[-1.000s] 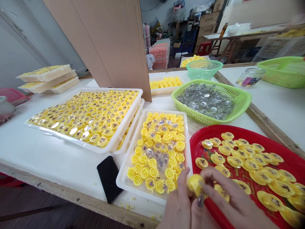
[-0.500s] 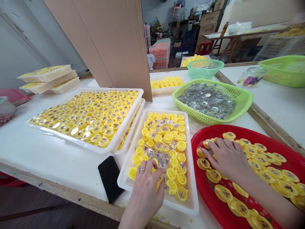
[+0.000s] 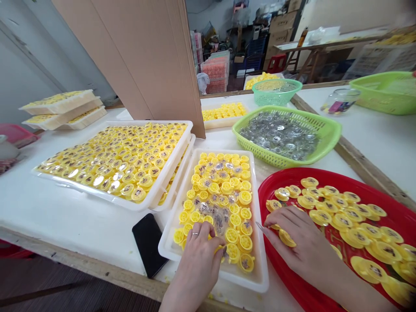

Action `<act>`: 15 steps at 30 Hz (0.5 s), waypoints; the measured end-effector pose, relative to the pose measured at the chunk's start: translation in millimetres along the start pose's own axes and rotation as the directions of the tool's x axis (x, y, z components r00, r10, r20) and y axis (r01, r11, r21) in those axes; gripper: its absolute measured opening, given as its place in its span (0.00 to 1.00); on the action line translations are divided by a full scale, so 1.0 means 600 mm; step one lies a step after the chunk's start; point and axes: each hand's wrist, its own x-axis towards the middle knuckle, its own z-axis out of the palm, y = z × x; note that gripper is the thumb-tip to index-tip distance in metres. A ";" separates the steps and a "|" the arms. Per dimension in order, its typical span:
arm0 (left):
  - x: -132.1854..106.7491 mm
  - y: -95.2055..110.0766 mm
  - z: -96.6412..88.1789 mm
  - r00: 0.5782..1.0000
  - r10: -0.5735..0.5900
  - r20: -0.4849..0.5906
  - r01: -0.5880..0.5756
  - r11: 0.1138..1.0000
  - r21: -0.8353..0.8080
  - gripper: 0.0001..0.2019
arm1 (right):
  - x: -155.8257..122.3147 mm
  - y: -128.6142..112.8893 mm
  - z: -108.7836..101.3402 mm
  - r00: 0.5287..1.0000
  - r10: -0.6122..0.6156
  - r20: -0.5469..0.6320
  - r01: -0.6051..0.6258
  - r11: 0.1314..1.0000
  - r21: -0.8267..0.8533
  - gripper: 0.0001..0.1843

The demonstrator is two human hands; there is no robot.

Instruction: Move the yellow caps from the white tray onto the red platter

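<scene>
My left hand (image 3: 199, 255) is over the lower part of a white tray (image 3: 164, 249), its fingers curled and the thumb close to the index finger. Anything in that pinch is too small to make out. Around it sit small round yellow cups (image 3: 231, 235), with clear discs bearing dark prints (image 3: 218, 219) among them. My right hand (image 3: 297, 238) hovers at the left rim of a red tray (image 3: 271, 184), thumb and index finger drawn close together; what they hold, if anything, is unclear. Yellow pieces with printed clear tops (image 3: 341, 220) lie in the red tray, some hidden by my right arm.
A black phone (image 3: 148, 245) lies left of the white tray. Behind it, stacked trays (image 3: 152, 201) hold rows of printed yellow pieces. A green basket (image 3: 334, 134) of clear discs stands behind the red tray. A cardboard sheet (image 3: 143, 56) rises at the back.
My right hand has drawn back from the upper-left pieces toward me and the red tray's left rim. My left hand stays over the white tray. The view has shifted slightly.
</scene>
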 end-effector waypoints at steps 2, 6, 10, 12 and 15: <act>0.001 0.000 -0.001 1.000 0.003 0.003 -0.003 1.000 0.001 0.11 | 0.000 -0.006 0.000 1.000 -0.016 0.020 0.016 1.000 0.020 0.01; 0.003 0.000 -0.001 1.000 0.009 0.022 -0.008 1.000 -0.009 0.13 | 0.003 -0.014 -0.001 0.999 -0.044 0.021 0.043 0.998 0.041 0.02; 0.005 -0.003 -0.004 1.000 -0.003 0.004 0.003 0.995 -0.101 0.12 | 0.003 -0.025 0.004 0.997 -0.077 0.028 0.076 0.996 0.037 0.07; 0.005 -0.002 -0.009 1.000 0.001 -0.010 -0.003 0.977 -0.213 0.10 | -0.001 -0.029 0.010 0.981 -0.179 0.072 0.178 0.984 0.018 0.16; 0.006 0.003 -0.016 0.998 0.055 -0.017 -0.058 0.918 -0.392 0.09 | -0.008 -0.033 0.017 0.920 -0.371 0.125 0.373 0.928 0.008 0.25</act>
